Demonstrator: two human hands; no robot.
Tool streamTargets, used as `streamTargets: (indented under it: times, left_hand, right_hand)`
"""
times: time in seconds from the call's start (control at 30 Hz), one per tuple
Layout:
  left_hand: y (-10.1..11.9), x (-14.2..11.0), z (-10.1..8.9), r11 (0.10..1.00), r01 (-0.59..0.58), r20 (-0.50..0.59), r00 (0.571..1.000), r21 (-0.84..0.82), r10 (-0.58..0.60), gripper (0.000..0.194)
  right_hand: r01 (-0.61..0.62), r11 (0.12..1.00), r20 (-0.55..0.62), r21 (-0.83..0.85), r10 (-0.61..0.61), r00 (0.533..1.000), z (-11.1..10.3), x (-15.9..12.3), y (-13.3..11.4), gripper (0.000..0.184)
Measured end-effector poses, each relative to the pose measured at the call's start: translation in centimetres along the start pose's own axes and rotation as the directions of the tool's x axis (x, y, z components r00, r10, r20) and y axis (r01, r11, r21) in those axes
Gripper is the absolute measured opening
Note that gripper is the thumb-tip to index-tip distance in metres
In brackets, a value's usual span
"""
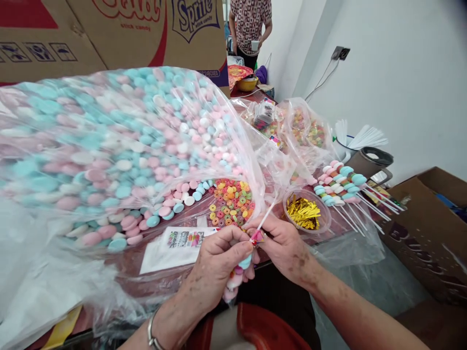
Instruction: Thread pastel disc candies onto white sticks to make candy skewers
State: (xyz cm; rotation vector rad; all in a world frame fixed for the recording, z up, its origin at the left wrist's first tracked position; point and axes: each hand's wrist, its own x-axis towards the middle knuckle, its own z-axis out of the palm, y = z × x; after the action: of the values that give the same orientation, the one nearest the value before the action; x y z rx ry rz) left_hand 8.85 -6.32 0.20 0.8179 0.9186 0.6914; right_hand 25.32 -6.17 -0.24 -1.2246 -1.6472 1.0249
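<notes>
In my left hand (226, 255) is a marshmallow candy skewer (244, 261) inside a clear wrapper, its candy end pointing down toward my lap. The white stick (265, 217) rises up between my hands. My right hand (286, 245) has its fingers closed at the gathered neck of the wrapper (257, 236), around the stick's base. A bit of gold shows at the fingertips, partly hidden. Just beyond my right hand stands a clear bowl of gold twist ties (302, 212). Printed flat wrappers (175, 245) lie left of my hands.
A huge clear bag of pastel marshmallows (146, 131) covers the left side, with ring gummies (231, 201) at its mouth. Finished skewers (341, 187) are piled at right beside a dark mug (372, 163). Cardboard boxes (430, 233) stand around; a person (251, 24) is behind.
</notes>
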Motion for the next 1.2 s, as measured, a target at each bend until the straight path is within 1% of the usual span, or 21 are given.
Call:
streamTargets:
  times: [0.1,0.2,0.3,0.37,0.4,0.43,0.47,0.5,0.53,0.6,0.67,0.73,0.83,0.9,0.97,1.0,1.07,1.1,1.13,1.17,1.2]
  left_hand:
    - [-0.2,0.0,-0.3,1.0,-0.004,-0.082,0.997,-0.019,0.003,0.027]
    - [-0.3,0.0,-0.5,0.999,-0.031,-0.167,0.986,-0.039,0.025,0.03]
    - [-0.5,0.1,-0.4,0.998,-0.054,-0.223,0.973,-0.012,0.05,0.034]
    - [-0.6,0.2,-0.4,0.998,-0.061,-0.252,0.966,0.009,0.061,0.033]
    - [-0.6,0.3,-0.5,0.998,-0.062,-0.265,0.962,0.013,0.064,0.032]
    - [-0.7,0.4,-0.5,0.998,-0.062,-0.278,0.959,0.014,0.063,0.03]
    - [-0.7,0.5,-0.6,0.998,-0.061,-0.289,0.955,0.012,0.062,0.029]
    - [-0.7,0.6,-0.7,0.998,-0.065,-0.296,0.953,0.009,0.065,0.027]
    - [-0.7,0.8,-0.8,0.997,-0.072,-0.297,0.952,0.008,0.071,0.026]
    - [-0.4,1.0,-1.1,0.998,-0.068,-0.282,0.957,0.018,0.07,0.022]
    - [0.2,1.1,-1.4,0.997,-0.004,-0.225,0.974,0.082,0.022,0.019]
    - [1.2,1.0,-1.9,0.971,0.099,-0.132,0.989,0.22,-0.071,0.013]
    - [2.7,0.9,-2.6,0.84,0.208,-0.015,0.973,0.501,-0.232,0.014]
    - [3.2,0.8,-3.1,0.744,0.227,0.034,0.948,0.628,-0.318,0.017]
    - [3.4,0.9,-3.5,0.677,0.231,0.053,0.927,0.699,-0.371,0.018]
    - [3.5,0.9,-3.6,0.657,0.225,0.056,0.924,0.72,-0.379,0.018]
    - [3.5,0.9,-3.6,0.627,0.16,0.066,0.945,0.762,-0.321,0.014]
    - [3.5,1.0,-3.5,0.601,0.094,0.07,0.968,0.794,-0.243,0.011]
    - [3.5,1.0,-3.4,0.549,0.015,0.071,0.988,0.836,-0.135,0.009]
    - [3.4,1.0,-3.2,0.458,-0.054,0.066,0.998,0.887,-0.009,0.01]
    - [3.2,1.0,-2.9,0.333,-0.101,0.062,0.99,0.937,0.126,0.012]
  right_hand:
    - [-0.083,0.99,0.062,0.111,0.077,0.995,0.7,0.1,0.2,0.021]
    - [-0.108,0.985,0.095,0.131,0.096,0.991,0.7,0.2,0.2,0.024]
    - [-0.113,0.988,0.089,0.105,0.104,0.991,1.0,0.1,0.3,0.024]
    - [-0.032,0.999,0.032,-0.016,0.032,0.999,1.6,0.0,0.6,0.022]
    - [0.05,0.991,-0.011,-0.121,-0.052,0.999,1.9,-0.1,0.8,0.021]
    - [0.15,0.956,-0.051,-0.253,-0.168,0.984,2.1,-0.2,1.0,0.021]
    - [0.253,0.883,-0.074,-0.396,-0.305,0.95,2.4,-0.3,1.2,0.021]
    - [0.344,0.777,-0.063,-0.527,-0.44,0.896,2.5,-0.4,1.4,0.022]
    - [0.419,0.658,-0.019,-0.626,-0.55,0.835,2.5,-0.4,1.6,0.023]
    - [0.541,0.456,0.116,-0.706,-0.68,0.724,2.0,-0.2,1.8,0.027]
    - [0.65,0.337,0.246,-0.682,-0.731,0.636,1.2,0.2,1.7,0.028]
    - [0.743,0.262,0.364,-0.615,-0.742,0.563,0.2,0.7,1.4,0.024]
    - [0.848,0.207,0.537,-0.489,-0.695,0.479,-0.8,1.2,0.5,0.02]
    - [0.879,0.188,0.625,-0.437,-0.639,0.448,-1.1,1.2,-0.1,0.023]
    - [0.885,0.174,0.672,-0.431,-0.594,0.443,-0.9,0.9,-0.6,0.026]
    - [0.877,0.174,0.675,-0.447,-0.578,0.459,-0.7,0.7,-0.8,0.028]
    - [0.833,0.195,0.639,-0.518,-0.559,0.529,-0.1,0.3,-0.9,0.029]
    - [0.794,0.211,0.598,-0.571,-0.555,0.578,0.3,0.2,-0.9,0.029]
    - [0.742,0.228,0.543,-0.631,-0.553,0.632,0.7,0.1,-0.8,0.029]
    - [0.681,0.246,0.477,-0.689,-0.554,0.683,1.2,0.2,-0.6,0.029]
    - [0.618,0.268,0.403,-0.739,-0.558,0.725,1.7,0.3,-0.3,0.028]
